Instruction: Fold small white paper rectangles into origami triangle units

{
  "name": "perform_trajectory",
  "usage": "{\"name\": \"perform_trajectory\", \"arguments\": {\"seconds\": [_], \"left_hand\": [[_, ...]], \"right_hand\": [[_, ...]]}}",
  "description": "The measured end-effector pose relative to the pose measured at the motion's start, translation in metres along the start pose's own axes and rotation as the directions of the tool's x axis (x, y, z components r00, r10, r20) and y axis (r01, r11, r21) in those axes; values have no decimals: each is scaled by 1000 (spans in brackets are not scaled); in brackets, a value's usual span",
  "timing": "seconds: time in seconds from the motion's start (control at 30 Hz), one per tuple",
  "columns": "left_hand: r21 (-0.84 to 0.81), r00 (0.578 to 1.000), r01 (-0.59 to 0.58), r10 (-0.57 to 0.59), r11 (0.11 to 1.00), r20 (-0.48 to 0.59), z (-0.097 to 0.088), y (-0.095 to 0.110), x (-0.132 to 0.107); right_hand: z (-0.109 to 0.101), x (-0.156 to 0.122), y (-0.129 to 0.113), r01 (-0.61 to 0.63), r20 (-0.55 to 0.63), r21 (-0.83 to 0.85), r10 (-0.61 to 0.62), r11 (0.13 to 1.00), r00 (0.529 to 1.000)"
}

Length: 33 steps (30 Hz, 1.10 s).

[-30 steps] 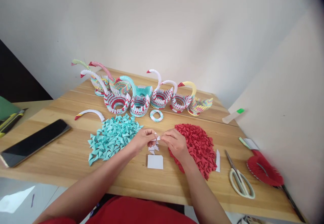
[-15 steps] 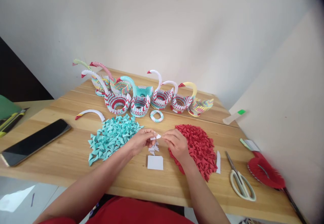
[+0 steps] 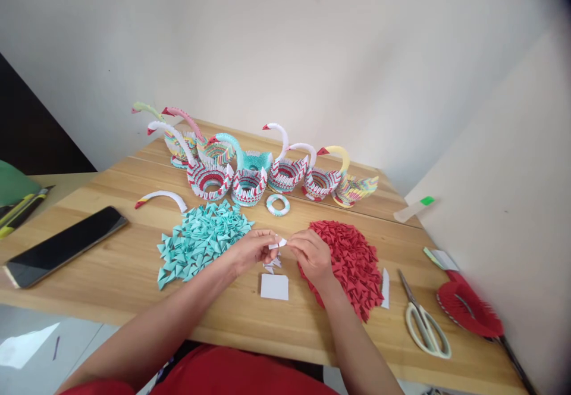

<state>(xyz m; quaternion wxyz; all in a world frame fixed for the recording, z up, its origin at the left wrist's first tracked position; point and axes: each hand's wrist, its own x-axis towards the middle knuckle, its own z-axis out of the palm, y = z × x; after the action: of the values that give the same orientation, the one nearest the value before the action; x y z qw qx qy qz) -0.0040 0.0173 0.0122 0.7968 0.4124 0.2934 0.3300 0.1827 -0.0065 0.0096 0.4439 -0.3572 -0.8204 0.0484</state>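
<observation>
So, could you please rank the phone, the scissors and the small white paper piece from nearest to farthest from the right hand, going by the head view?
Starting from the right hand:
1. White paper piece: just left, pinched in the left hand.
2. Scissors: off to the right.
3. Phone: far over to the left.

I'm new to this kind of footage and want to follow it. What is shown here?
There's no machine: a camera worn on the person's head looks forward and down at two bare hands. The left hand pinches a small white paper piece; the right hand is at its other end. On the wooden table lie a teal pile and a red pile of folded pieces, a white rectangle, a phone and scissors. Farther back stand swan-shaped figures.
</observation>
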Motion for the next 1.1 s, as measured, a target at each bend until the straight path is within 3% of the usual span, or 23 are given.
{"name": "perform_trajectory", "arguments": {"seconds": [0.53, 0.63, 0.73, 0.9, 1.1], "left_hand": [[-20, 1000, 17, -17, 1000, 17, 2, 1, -2], [52, 1000, 7, -7, 999, -1, 0, -1, 0], [251, 994, -54, 76, 967, -78, -3, -5, 3], [576, 954, -178, 284, 798, -99, -6, -6, 4], [625, 949, -229, 313, 747, -26, -4, 1, 0]], "right_hand": [[0, 1, -1, 18, 23, -13, -18, 1000, 1000], [0, 2, -1, 37, 35, -25, -36, 999, 999], [1, 2, 0, 33, 53, -30, -31, 999, 998], [5, 1, 4, -93, 86, 26, 90, 995, 992], [7, 2, 1, -328, 82, 195, 318, 924, 945]]}}
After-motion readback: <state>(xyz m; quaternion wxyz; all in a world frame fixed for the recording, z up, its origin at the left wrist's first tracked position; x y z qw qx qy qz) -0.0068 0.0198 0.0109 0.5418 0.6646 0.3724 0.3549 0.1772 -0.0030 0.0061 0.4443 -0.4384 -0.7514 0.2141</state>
